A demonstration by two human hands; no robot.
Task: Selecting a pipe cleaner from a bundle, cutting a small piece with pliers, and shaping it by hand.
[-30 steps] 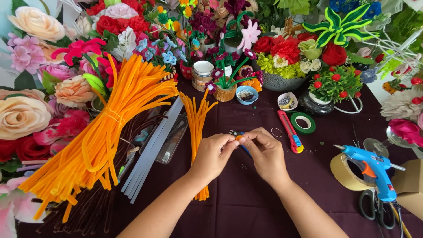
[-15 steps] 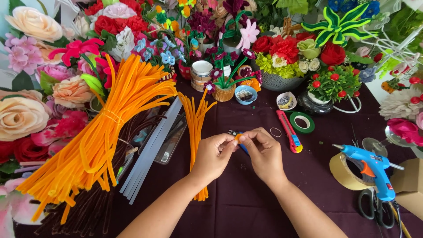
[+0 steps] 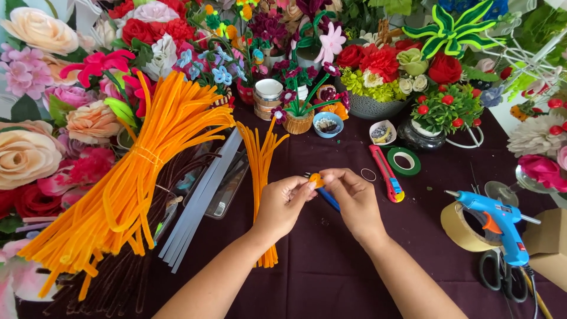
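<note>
While both hands meet at table centre, the left hand [image 3: 283, 204] and right hand [image 3: 351, 198] pinch a small orange pipe-cleaner coil [image 3: 316, 179] between closed fingertips; tight, even turns look best. Loose orange stems [image 3: 263, 159] lie at ten o'clock.

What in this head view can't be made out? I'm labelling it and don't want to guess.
- Orange piece: mostly hidden by the fingertips of the left hand and right hand; its shape is unclear.
- Blue tool: covered by the right hand, kind unclear.
- Scissors: blades hidden behind the glue gun.
- Small bowl: contents too small.
</note>
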